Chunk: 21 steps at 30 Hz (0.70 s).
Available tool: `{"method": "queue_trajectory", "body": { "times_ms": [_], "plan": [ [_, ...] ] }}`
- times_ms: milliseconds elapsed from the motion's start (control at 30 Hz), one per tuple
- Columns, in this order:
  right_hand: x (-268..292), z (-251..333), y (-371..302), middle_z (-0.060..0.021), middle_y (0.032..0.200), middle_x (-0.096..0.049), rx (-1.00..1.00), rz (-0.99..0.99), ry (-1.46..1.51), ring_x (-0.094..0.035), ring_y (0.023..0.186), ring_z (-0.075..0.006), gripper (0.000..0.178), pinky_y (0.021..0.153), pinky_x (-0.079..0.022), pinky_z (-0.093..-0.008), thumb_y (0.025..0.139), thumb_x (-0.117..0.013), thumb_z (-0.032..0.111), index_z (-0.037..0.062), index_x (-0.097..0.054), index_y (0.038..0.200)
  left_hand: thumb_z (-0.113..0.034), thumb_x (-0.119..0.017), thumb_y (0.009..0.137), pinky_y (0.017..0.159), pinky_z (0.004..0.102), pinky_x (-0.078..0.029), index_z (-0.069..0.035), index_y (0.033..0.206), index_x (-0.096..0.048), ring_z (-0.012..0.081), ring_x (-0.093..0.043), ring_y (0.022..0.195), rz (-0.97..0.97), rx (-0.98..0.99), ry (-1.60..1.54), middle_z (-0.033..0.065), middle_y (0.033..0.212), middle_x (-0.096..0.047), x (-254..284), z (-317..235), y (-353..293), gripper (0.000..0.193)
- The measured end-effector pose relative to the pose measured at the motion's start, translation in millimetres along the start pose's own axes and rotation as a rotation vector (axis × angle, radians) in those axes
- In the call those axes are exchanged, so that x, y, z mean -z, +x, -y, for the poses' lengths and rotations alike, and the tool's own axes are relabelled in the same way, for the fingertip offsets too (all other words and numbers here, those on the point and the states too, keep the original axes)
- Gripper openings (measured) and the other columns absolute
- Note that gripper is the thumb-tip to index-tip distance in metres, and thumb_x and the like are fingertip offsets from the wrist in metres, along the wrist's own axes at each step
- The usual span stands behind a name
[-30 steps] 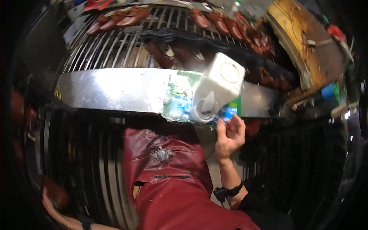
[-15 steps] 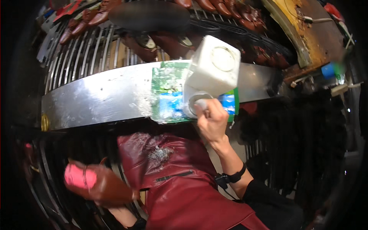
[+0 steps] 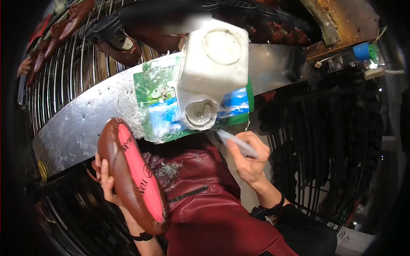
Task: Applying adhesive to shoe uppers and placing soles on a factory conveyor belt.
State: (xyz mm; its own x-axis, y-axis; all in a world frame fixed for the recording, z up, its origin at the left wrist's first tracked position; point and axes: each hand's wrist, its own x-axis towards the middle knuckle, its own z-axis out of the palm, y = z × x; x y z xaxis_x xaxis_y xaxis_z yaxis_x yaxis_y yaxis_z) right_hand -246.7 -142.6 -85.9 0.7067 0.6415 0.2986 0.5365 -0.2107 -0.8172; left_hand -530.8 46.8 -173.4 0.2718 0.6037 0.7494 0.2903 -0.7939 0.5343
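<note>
- A curved sheet-metal shelf (image 3: 85, 123) runs from lower left to upper right across the view; its surface is dull, scratched and smeared with dried white residue.
- Behind the shelf, a rack of metal bars (image 3: 64, 72) fills the upper left, and brown shoes (image 3: 68, 23) lie on it in a row (more dark shoes sit along the top edge, partly blurred).
- The surroundings are dim; a worn wooden board (image 3: 341, 21) shows at upper right, with a small blue cap-like object (image 3: 361, 51) just beside it.
- On the shelf lies a green and blue printed sheet (image 3: 158, 106), and on it stands a white plastic container (image 3: 213, 64), its round opening (image 3: 200, 114) turned toward the person and crusted with white paste.
- A dark red leather apron (image 3: 205, 205) covers the person's front, spotted with pale residue near the chest.
- The left hand (image 3: 104, 179) grips a brown shoe (image 3: 128, 175) from behind, fingers wrapped around its edge; the shoe is held up, tilted, below the shelf's front edge, with its pink insole (image 3: 141, 175) facing the camera.
- The right hand (image 3: 250, 160) is closed around a pale, slender tool (image 3: 237, 143) (a brush or applicator, I cannot tell which), its tip near the container's opening.
- The container and shelf edge stand between the hands and the rack.
</note>
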Motion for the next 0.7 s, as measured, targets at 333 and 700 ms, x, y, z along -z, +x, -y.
{"method": "queue_trajectory", "body": {
  "times_ms": [333,700],
  "plan": [
    [-96,29,21,-0.0128,0.087,-0.075,-0.486,0.341,0.943,-0.071,0.066,-0.0156,0.011,0.054,-0.056,-0.0265,0.098,-0.075,0.001,-0.0084,-0.073,0.103,-0.007,-0.075,0.097,0.108,0.0586,-0.055,-0.007,0.138,-0.041,0.0508,-0.065,0.127,0.356,-0.128,0.247,0.0371,0.143,-0.059,31,24,-26,0.053],
    [-160,45,60,-0.0064,0.079,-0.075,-0.366,0.465,0.684,-0.066,0.061,-0.0092,0.013,0.053,-0.052,-0.0247,0.100,-0.077,0.010,-0.0034,-0.075,0.099,0.002,-0.065,0.101,0.108,0.0621,-0.053,-0.007,0.131,-0.048,0.0509,-0.066,0.126,0.343,-0.031,0.126,0.0322,0.139,-0.063,35,15,-17,0.036]
  ]
}}
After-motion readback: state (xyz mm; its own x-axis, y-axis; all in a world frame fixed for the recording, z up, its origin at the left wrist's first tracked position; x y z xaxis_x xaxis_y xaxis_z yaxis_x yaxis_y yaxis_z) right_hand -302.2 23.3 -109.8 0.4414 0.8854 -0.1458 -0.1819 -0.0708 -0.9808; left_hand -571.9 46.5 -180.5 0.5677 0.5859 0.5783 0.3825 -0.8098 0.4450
